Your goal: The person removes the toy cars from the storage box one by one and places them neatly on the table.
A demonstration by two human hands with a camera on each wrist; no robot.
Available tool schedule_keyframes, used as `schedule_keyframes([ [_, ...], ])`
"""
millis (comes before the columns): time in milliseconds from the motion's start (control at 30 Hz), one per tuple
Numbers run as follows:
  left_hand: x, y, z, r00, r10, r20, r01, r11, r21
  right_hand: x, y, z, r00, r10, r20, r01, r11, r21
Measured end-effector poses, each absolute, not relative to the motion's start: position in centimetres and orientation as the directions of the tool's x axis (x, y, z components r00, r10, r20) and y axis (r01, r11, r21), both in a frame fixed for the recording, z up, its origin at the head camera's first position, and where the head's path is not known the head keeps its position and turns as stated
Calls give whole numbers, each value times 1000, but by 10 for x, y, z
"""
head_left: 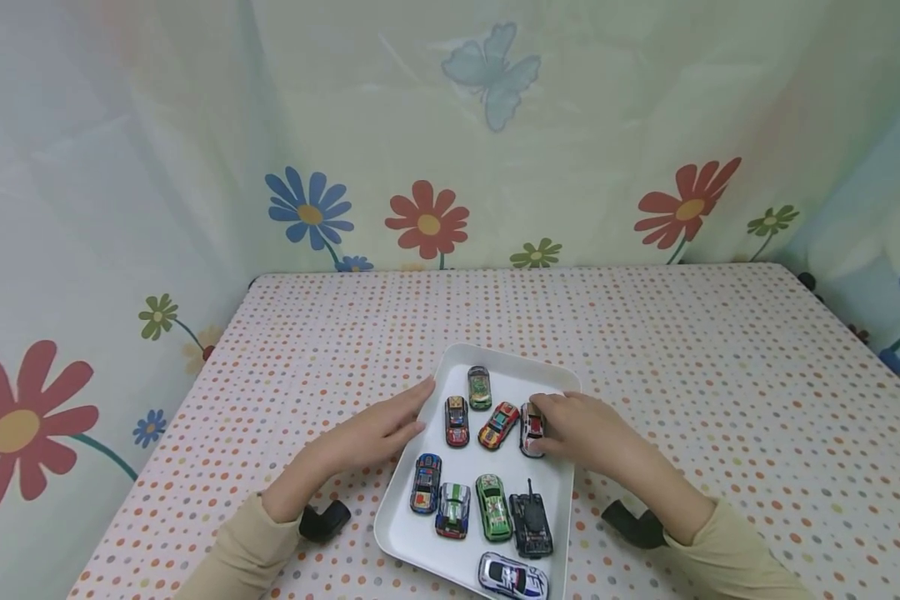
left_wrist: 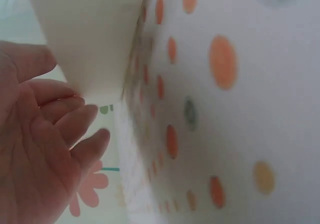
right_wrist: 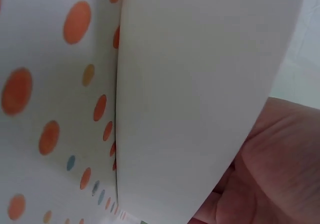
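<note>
A white tray (head_left: 570,500) lies on the table with several small toy cars in it. At its left rim, my left hand (head_left: 375,429) touches the edge with fingers extended; the left wrist view shows the fingertips along the tray's outer wall (left_wrist: 95,34). My right hand (head_left: 588,429) reaches over the right rim and grips a white and red toy car (head_left: 529,429) between thumb and fingers. In the right wrist view the tray's wall hides that car and the fingertips. Left of it sit a red and yellow car (head_left: 498,426) and an orange and black car (head_left: 457,422).
A green car (head_left: 479,388) is farthest back in the tray. Nearer are a blue car (head_left: 425,483), a green-striped car (head_left: 453,510), a bright green car (head_left: 493,507), a dark tank (head_left: 531,525) and a silver car (head_left: 513,577). A dotted cloth (head_left: 330,333) covers the table.
</note>
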State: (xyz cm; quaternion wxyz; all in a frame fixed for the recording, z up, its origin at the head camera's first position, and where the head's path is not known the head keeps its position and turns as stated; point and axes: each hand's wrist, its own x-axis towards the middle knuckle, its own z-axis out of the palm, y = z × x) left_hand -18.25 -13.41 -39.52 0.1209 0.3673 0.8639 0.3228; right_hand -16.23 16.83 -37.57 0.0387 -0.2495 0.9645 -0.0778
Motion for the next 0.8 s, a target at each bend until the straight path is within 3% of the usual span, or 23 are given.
schedule_keyframes([
  [233,-179,-137,-387,-675,738,1,544,497,676,-165,169,-377,-883,-469,-11,-452,857,-248],
  [800,-178,-136,-387,-652,758,20,470,383,795,-170,179,-368,-852,-524,2,-407,660,-632],
])
